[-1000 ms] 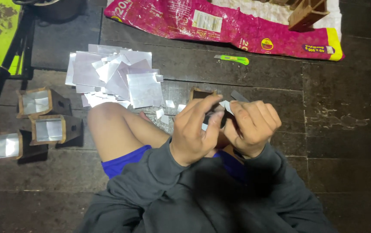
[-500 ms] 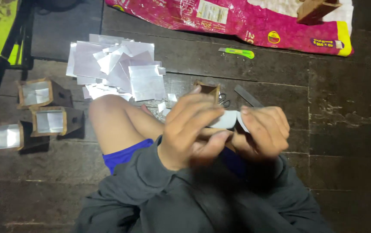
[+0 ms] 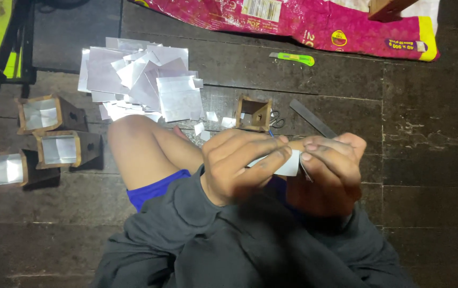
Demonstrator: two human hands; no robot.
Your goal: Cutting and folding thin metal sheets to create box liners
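Note:
My left hand [image 3: 242,162] and my right hand [image 3: 331,168] are held together in front of my chest, both pinching a small white sheet piece [image 3: 287,165] between fingertips. Most of the sheet is hidden by my fingers. Just beyond my hands, an open-topped small wooden box [image 3: 254,113] stands on the dark plank floor, with scissors [image 3: 276,118] and a grey metal ruler [image 3: 313,118] beside it. My bare knee [image 3: 133,141] juts out to the left of my hands.
A pile of shiny silver sheets [image 3: 138,80] lies at upper left. Three foil-lined wooden boxes [image 3: 53,141] sit at the far left. A green utility knife [image 3: 293,57] and a pink bag [image 3: 303,21] lie at the top.
My hands have lowered and drawn closer to my chest, uncovering the small wooden box on the floor. The white piece is now pinched between both hands' fingertips.

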